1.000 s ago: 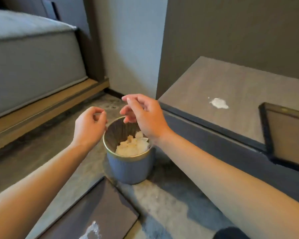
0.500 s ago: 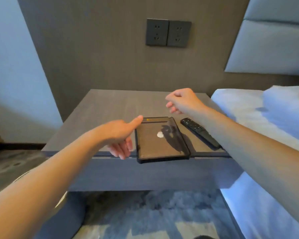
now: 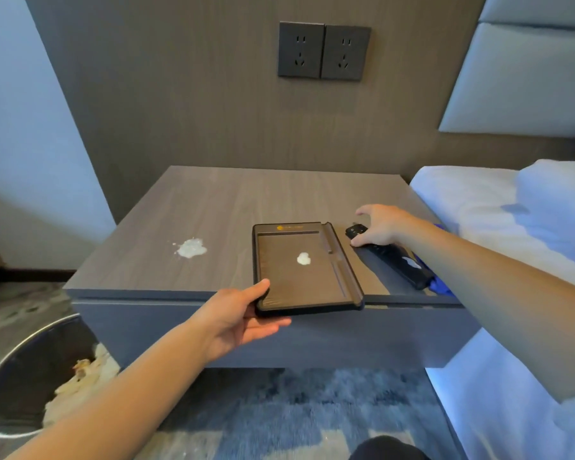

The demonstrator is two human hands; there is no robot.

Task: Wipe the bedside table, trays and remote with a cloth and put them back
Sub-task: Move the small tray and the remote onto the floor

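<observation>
Looking down, I see blue-grey carpet (image 3: 296,403) and a waste bin (image 3: 20,393), cut off at lower left. The left hand (image 3: 236,322) grips the near left corner of the tray (image 3: 292,287), which overhangs the front edge of the bedside table (image 3: 233,200). A white smear (image 3: 190,248) lies left of it. The right hand (image 3: 384,227) arches over the far end of the remote (image 3: 392,260), just right of the tray; whether it grasps, I cannot tell. The forearm partly hides something blue (image 3: 440,287) under the remote. Behind, two sockets (image 3: 324,54).
</observation>
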